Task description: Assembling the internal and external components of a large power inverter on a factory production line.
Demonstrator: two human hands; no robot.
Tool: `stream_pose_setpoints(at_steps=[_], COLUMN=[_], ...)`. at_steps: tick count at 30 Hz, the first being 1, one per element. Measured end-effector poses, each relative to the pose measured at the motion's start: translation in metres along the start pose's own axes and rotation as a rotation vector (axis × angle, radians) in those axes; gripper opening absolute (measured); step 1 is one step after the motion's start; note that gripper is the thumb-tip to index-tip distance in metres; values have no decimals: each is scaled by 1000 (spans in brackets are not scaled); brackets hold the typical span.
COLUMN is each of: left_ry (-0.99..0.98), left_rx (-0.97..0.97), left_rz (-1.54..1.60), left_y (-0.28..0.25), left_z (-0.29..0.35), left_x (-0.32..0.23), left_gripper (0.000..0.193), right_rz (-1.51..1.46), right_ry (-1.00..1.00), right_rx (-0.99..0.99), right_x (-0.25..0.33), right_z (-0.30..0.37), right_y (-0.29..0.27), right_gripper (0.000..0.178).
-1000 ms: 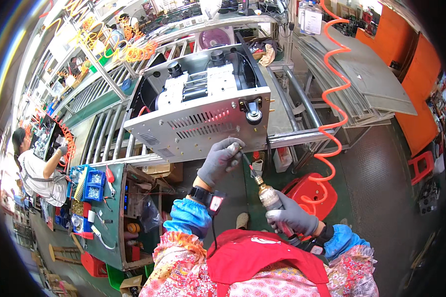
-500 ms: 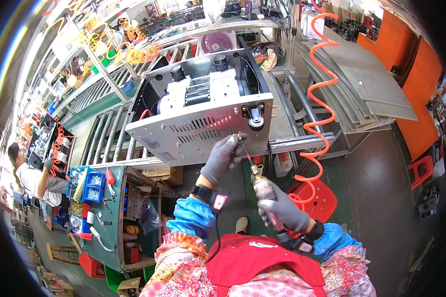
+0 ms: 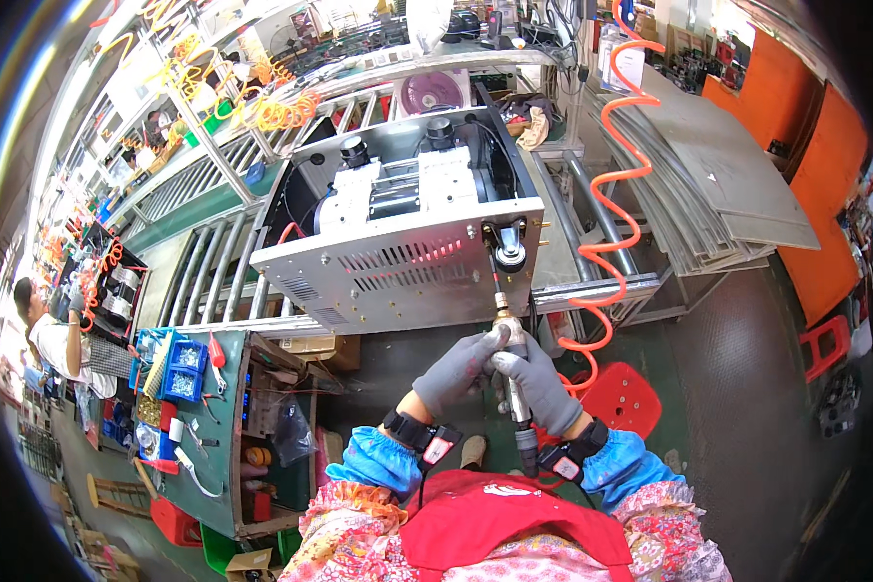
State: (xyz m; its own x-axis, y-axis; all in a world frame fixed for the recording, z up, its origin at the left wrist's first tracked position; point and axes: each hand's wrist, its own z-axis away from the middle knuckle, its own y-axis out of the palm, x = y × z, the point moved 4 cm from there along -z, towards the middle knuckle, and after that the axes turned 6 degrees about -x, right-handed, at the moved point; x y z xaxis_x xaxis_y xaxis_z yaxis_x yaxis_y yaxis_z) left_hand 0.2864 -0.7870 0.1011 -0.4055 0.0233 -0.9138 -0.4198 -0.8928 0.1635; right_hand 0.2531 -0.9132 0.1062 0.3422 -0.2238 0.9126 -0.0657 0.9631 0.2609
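My right hand (image 3: 541, 386), in a grey glove, is wrapped around a pneumatic screwdriver (image 3: 523, 415) pointing away from me. My left hand (image 3: 462, 371), also gloved, is closed at the tool's front end, its fingers against the right hand's. The long thin bit reaches up to the bracket of a caster (image 3: 509, 254) on the near panel of a metal machine housing (image 3: 388, 276). Whether its tip sits on a screw is too small to tell. Inside the open housing is a white twin-cylinder motor unit (image 3: 398, 189) with two black caps.
The housing stands on a roller conveyor (image 3: 209, 276). A coiled orange air hose (image 3: 616, 247) hangs at the right, above a red stool (image 3: 621, 400). At the left is a green bench (image 3: 209, 480) with blue screw bins (image 3: 184, 369). Another person (image 3: 58, 335) works farther left.
My left hand has come down from the panel onto the screwdriver's front end. The screwdriver has swung upright, and its bit has moved up to the caster bracket.
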Motion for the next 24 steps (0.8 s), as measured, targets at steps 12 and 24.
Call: stream_pose_setpoints(at_steps=[12, 24], left_ry=[213, 233], left_rx=[-145, -170], left_rz=[139, 169], left_y=[-1, 5], left_z=[-13, -14], left_x=[7, 0], left_gripper=[30, 32], right_rz=[-241, -185], right_ry=[216, 177], right_rx=[64, 11], right_x=[18, 17], right_z=[8, -1], right_y=[10, 9], right_gripper=[23, 27])
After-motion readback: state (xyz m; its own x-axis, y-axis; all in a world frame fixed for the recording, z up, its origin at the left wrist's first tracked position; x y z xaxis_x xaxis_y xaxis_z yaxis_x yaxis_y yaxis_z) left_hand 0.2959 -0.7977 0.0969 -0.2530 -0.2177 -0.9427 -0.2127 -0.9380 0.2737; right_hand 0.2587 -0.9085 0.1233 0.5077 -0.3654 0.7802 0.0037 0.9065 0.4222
